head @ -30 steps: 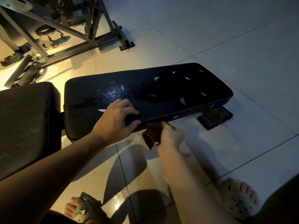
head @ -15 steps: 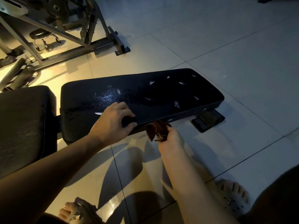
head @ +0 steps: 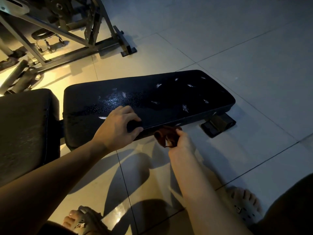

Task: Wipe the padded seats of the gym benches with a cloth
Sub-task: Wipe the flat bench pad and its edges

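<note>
A long black padded bench seat (head: 169,95) lies low across the middle, its cover scuffed with white tears and shiny with wet patches. My left hand (head: 118,128) grips its near edge, thumb under the rim and fingers curled on top. Just right of it, my right hand (head: 182,144) holds a brown cloth (head: 163,135) bunched against the pad's lower front edge. A second black pad (head: 23,126) sits at the left, separated by a narrow gap.
A metal gym machine frame (head: 71,33) with bars and a foot stands on the tiled floor at the back left. The bench's dark foot bracket (head: 218,124) juts out below the right end. My sandalled feet (head: 243,207) are near the bottom.
My right hand has turned and drawn the cloth slightly along the pad's front edge. The view has shifted a little; my left hand keeps its grip in the same spot.
</note>
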`<state>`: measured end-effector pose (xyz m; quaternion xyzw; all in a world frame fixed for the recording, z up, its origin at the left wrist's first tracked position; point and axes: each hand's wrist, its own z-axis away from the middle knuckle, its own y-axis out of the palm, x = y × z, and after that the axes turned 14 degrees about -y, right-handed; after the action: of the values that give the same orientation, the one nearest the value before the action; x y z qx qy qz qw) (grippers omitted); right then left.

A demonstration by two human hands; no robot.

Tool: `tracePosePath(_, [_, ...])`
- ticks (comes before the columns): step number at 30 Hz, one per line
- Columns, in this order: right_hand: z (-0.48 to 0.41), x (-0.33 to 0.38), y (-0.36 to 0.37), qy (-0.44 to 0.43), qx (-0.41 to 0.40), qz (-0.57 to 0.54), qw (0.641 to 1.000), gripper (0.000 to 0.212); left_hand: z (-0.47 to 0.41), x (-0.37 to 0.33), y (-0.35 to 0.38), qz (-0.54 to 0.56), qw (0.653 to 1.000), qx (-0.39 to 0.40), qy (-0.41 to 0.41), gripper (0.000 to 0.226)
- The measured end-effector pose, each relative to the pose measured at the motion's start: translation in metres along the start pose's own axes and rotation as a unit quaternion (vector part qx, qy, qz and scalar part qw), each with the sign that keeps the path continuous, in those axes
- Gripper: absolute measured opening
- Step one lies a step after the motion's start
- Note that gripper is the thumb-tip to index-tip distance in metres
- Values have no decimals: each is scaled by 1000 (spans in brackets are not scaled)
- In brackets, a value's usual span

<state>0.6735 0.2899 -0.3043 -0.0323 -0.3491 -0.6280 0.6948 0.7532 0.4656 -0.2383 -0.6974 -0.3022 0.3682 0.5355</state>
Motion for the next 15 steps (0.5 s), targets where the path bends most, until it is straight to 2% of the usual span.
tracePosePath(2, [12,1,0,-3,11,16,1000,3,1,1,-1,-7,1000,2,0,30])
tracePosePath(6, [41,-26,-1,80,80,88,990,11,-3,-3,-1,-29,1000,-3,8,32])
tracePosePath(8, [28,-23,4,56,65,104,991,14,-9,-10,0,-49,998,5,25,36])
tracePosePath(11, [-2,4,11,-5,2,31,999,20,-17,-18,6,-76,996,7,53,41])
tracePosePath(15, [-7,19,1,-104,-17,69,992,6,-25,-26,17,-90,993,16,73,47])
